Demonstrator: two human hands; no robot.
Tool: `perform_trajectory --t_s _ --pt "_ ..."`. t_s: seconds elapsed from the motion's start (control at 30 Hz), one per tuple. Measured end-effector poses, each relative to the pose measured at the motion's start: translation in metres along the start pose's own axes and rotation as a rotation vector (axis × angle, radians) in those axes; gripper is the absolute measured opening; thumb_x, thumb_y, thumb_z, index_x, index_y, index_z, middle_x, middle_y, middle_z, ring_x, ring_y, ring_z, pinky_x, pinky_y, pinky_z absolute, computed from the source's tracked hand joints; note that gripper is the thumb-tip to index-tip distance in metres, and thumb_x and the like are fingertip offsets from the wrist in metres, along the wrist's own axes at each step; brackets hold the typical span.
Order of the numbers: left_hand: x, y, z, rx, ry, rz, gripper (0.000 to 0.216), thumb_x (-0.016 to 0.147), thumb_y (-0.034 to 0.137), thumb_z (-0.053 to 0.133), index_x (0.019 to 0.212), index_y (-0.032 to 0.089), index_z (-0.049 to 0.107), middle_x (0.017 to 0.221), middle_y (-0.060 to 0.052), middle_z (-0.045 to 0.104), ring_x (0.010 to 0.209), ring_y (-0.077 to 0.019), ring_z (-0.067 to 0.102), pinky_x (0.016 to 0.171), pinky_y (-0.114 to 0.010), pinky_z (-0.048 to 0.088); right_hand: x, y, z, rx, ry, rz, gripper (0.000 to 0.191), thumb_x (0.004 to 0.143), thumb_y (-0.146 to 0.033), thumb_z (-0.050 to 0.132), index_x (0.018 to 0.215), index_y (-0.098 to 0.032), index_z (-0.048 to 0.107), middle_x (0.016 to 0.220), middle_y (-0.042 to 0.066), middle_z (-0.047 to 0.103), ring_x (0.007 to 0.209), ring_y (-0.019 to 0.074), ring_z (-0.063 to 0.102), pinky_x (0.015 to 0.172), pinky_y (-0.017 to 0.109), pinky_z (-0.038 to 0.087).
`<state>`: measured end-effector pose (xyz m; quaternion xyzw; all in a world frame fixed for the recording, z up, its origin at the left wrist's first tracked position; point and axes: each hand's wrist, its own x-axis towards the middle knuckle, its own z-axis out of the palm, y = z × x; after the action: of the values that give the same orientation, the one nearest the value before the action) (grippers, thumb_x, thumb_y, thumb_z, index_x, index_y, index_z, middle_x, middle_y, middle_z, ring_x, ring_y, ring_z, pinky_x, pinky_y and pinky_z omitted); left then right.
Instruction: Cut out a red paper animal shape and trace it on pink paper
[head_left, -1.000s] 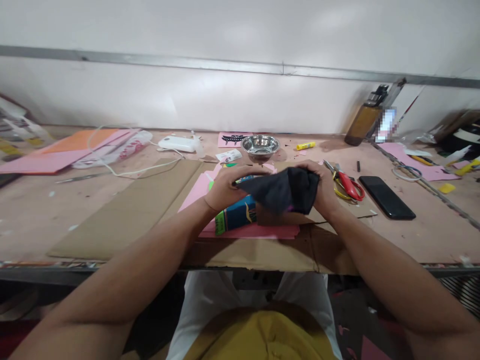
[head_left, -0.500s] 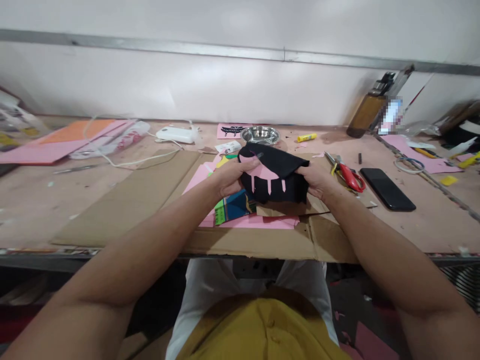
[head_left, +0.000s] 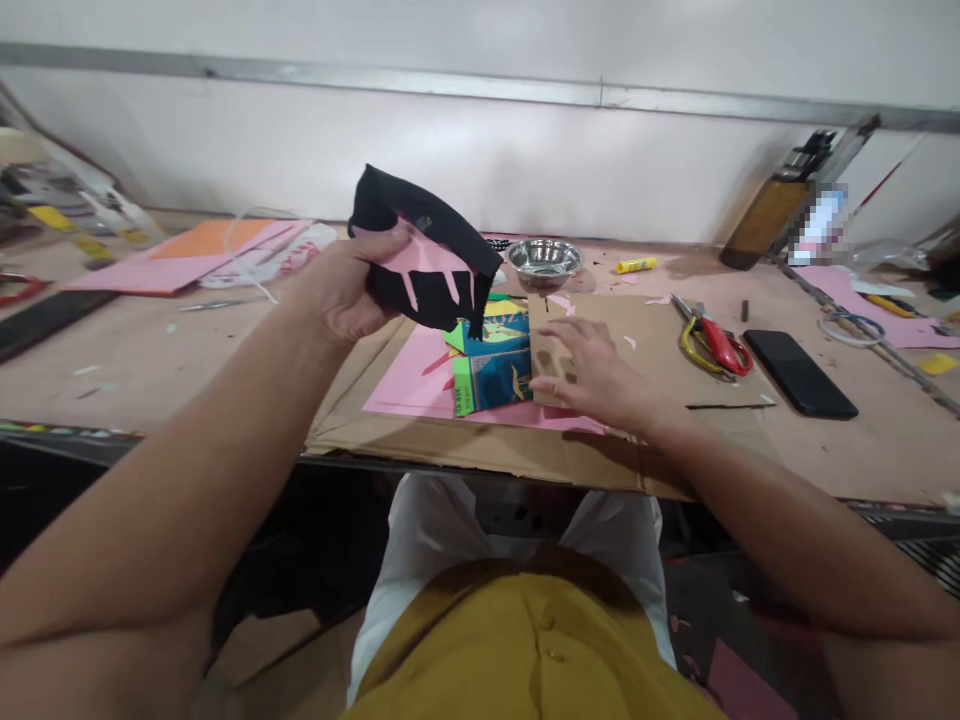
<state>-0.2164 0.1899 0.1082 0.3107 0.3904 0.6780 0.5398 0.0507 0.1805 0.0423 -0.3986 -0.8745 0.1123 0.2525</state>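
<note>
Head cam, only view. Landmark = steel bowl (head_left: 544, 262) at the back of the surface (head_left: 885, 440).

Main change: both hands had the black pc (head_left: 427, 255) w/ pink shapes between them ½ s ago; now only the L hand (head_left: 360, 285) has it. That hand is clamped on its near edge, thumb on the front, other fingers mostly hidden behind. The pc is up off the surface, left of & a bit nearer than the bowl, tilted; it was in front of the bowl before.

R hand (head_left: 589, 370) has let go: fingers spread, holding nothing, over the cardboard (head_left: 660, 345) in front of the bowl. Can't tell if fingertips touch it.

Upshot for the work: L hand carries the pc alone, so R hand is free, & the blue-green packet (head_left: 495, 375) in front of the bowl is better exposed, on the pink sheet (head_left: 405, 380). Red-handled pliers (head_left: 724, 348) & phone (head_left: 801, 373) lie right of the bowl, same as before.
</note>
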Motion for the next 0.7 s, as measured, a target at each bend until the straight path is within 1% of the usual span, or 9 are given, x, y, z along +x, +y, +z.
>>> perform_trajectory --t_s 0.1,0.2,0.27,0.37,0.43,0.5,0.6,0.7 --pt "-0.007 0.009 -0.005 0.0 0.034 0.034 0.021 0.091 0.003 0.055 0.105 0.014 0.068 0.085 -0.002 0.078 0.099 -0.0153 0.068 0.087 -0.027 0.06 -0.001 -0.014 0.013 -0.149 -0.068 -0.169 0.06 0.084 -0.051 0.07 0.132 -0.019 0.055 0.141 0.016 0.052 0.131 0.0335 0.043 0.111 0.055 0.035" --pt "-0.013 0.017 -0.009 -0.036 0.027 0.086 0.022 0.092 0.001 0.053 0.106 0.011 0.067 0.085 -0.003 0.078 0.101 -0.0148 0.069 0.085 -0.024 0.06 0.006 -0.021 0.025 -0.245 -0.142 -0.256 0.064 0.086 -0.06 0.064 0.135 -0.019 0.054 0.141 0.016 0.052 0.13 0.0355 0.043 0.109 0.055 0.036" --pt "-0.017 0.022 -0.014 -0.028 0.006 0.107 0.021 0.093 0.003 0.053 0.106 0.011 0.067 0.088 -0.004 0.078 0.103 -0.0158 0.068 0.085 -0.025 0.06 0.013 -0.024 0.031 -0.293 -0.219 -0.263 0.068 0.088 -0.065 0.057 0.138 -0.019 0.052 0.139 0.017 0.055 0.126 0.0364 0.047 0.104 0.053 0.04" --pt "-0.022 0.025 -0.021 0.019 -0.003 0.117 0.022 0.093 0.006 0.051 0.105 0.012 0.068 0.099 -0.005 0.078 0.112 -0.0178 0.066 0.09 -0.027 0.06 0.024 -0.03 0.037 -0.365 -0.355 -0.238 0.069 0.091 -0.068 0.049 0.135 -0.016 0.054 0.129 0.02 0.06 0.111 0.0349 0.057 0.091 0.049 0.047" --pt "-0.025 0.025 -0.027 0.046 -0.001 0.116 0.023 0.093 0.007 0.05 0.107 0.011 0.068 0.106 -0.008 0.077 0.121 -0.02 0.062 0.095 -0.028 0.059 0.029 -0.033 0.039 -0.432 -0.418 -0.234 0.063 0.093 -0.065 0.047 0.127 -0.014 0.06 0.122 0.02 0.064 0.101 0.0327 0.062 0.084 0.045 0.049" --pt "-0.026 0.025 -0.032 0.061 0.008 0.113 0.024 0.092 0.008 0.051 0.108 0.009 0.068 0.111 -0.01 0.076 0.127 -0.0223 0.059 0.099 -0.029 0.057 0.032 -0.036 0.041 -0.509 -0.441 -0.265 0.054 0.095 -0.059 0.048 0.119 -0.012 0.065 0.117 0.02 0.066 0.097 0.0312 0.063 0.081 0.042 0.049" --pt "-0.026 0.027 -0.04 0.053 0.067 0.097 0.023 0.09 0.008 0.052 0.104 0.011 0.07 0.105 -0.008 0.078 0.13 -0.0231 0.056 0.102 -0.031 0.056 0.034 -0.042 0.04 -0.595 -0.435 -0.313 0.052 0.097 -0.056 0.047 0.115 -0.011 0.067 0.115 0.021 0.066 0.096 0.0303 0.064 0.08 0.039 0.048" --pt "-0.025 0.03 -0.048 0.039 0.136 0.072 0.022 0.089 0.009 0.055 0.102 0.014 0.071 0.093 -0.006 0.079 0.125 -0.0226 0.06 0.101 -0.032 0.057 0.038 -0.048 0.038 -0.625 -0.468 -0.294 0.057 0.096 -0.059 0.046 0.121 -0.011 0.065 0.112 0.022 0.067 0.091 0.0302 0.065 0.075 0.038 0.048"
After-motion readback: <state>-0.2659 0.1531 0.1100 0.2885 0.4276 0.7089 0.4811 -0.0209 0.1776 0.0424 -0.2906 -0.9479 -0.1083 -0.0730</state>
